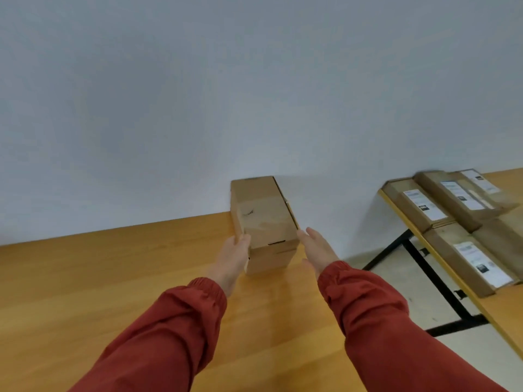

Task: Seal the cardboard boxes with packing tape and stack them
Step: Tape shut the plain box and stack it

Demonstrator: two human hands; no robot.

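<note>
One box (pixel 263 213) | left hand (pixel 233 254) grips it | right hand (pixel 317 247) flat alongside | white labels (pixel 418 203) illegible

The upper cardboard box (pixel 264 213) is seen in plain tan brown, marked on top with a small dark scribble, and the lower cardboard box (pixel 271 258) beneath it is coloured the same. The sleeves (pixel 169 335) are rust red. The table (pixel 85 278) is finished in honey-orange wood grain, and the wall (pixel 198 80) is painted pale grey-white. On the second table (pixel 506 318), edged in yellow over black legs (pixel 433 271), brown flat boxes (pixel 447 250) are fitted with white labels (pixel 481 263) printed in black.
</note>
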